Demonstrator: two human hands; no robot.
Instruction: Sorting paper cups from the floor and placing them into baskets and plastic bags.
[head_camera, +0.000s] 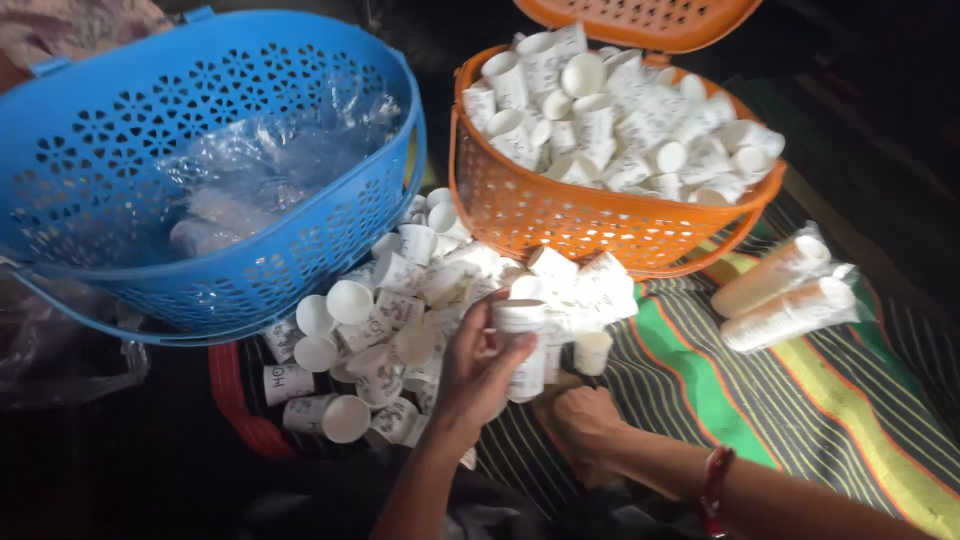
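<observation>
My left hand (480, 365) grips a short stack of white paper cups (522, 345); my right hand (585, 420) rests curled on the striped mat (800, 400), holding nothing I can see. Many loose cups (400, 310) remain unstacked; the orange basket (560, 215) is heaped full.

At the centre of the frame the left hand (478, 372) grips a stack of white paper cups (522, 345). The right hand (588, 422) rests below it on the striped mat (800, 400). Loose cups (400, 320) lie heaped under a blue basket (150, 270) and an orange basket (560, 220).
</observation>
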